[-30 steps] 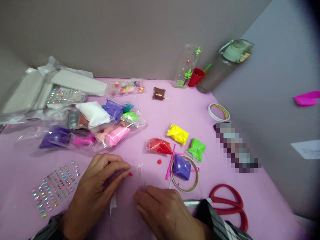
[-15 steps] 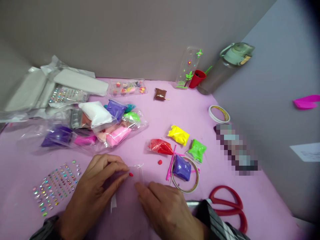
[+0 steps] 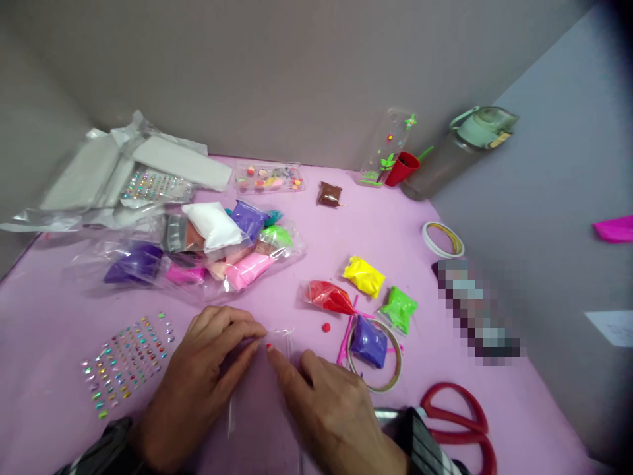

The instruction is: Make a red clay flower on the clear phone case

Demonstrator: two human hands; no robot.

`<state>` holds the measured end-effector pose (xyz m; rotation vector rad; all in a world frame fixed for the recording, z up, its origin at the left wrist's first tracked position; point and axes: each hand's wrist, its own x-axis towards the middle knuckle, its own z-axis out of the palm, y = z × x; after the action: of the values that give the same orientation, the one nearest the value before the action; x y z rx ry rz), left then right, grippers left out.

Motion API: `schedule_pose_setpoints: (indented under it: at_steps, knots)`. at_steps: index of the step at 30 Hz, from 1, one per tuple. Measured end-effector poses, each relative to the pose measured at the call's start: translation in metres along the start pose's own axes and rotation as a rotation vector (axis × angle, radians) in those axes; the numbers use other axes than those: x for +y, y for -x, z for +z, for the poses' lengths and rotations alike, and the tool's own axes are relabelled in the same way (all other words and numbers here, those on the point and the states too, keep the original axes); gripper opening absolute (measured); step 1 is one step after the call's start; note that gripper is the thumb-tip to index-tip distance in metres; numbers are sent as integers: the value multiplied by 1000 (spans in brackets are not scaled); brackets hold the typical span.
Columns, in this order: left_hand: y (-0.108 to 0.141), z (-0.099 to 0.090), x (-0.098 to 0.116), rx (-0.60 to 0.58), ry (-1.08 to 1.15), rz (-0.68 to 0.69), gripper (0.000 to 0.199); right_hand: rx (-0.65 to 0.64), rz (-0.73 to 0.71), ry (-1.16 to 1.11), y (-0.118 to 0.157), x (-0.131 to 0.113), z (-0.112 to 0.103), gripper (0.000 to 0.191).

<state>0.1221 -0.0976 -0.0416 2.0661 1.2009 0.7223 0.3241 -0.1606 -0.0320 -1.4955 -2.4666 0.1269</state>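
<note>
A clear plastic case (image 3: 262,412) lies lengthwise between my hands, its edges only faintly visible against the pink table. My left hand (image 3: 210,369) is closed at its upper left, with thumb and forefinger at the rim. My right hand (image 3: 333,402) has its forefinger stretched onto a tiny red clay bit (image 3: 268,346) near the case's upper end; its other fingers curl loosely. A second red clay ball (image 3: 326,327) sits on the table to the right. Close by are packets of red clay (image 3: 329,297), yellow clay (image 3: 364,277), green clay (image 3: 399,309) and purple clay (image 3: 369,342).
Scissors (image 3: 459,429) lie beside my right forearm, rhinestone stickers (image 3: 126,363) left of my left hand. Bagged clay packets (image 3: 212,224) and wrapped white packages (image 3: 82,175) fill the back left. At back right stand a decorated clear case (image 3: 388,148), a red cup (image 3: 402,169) and a bottle (image 3: 450,158).
My right forefinger has moved up and left onto the red bit, which was by my left fingertips. The view has shifted slightly, so the surroundings appear farther right.
</note>
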Motion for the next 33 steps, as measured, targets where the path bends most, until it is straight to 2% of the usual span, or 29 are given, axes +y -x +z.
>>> schedule_pose_setpoints:
  at_steps: [19, 25, 33]
  knots:
    - [0, 2, 0, -20, 24, -10, 12, -6, 24, -17, -2, 0, 5, 39]
    - [0, 2, 1, -21, 31, -7, 12, -31, 36, -19, -3, 0, 5, 42]
    - [1, 2, 0, -36, 28, -23, 12, -20, 84, -143, -3, -1, 1, 32]
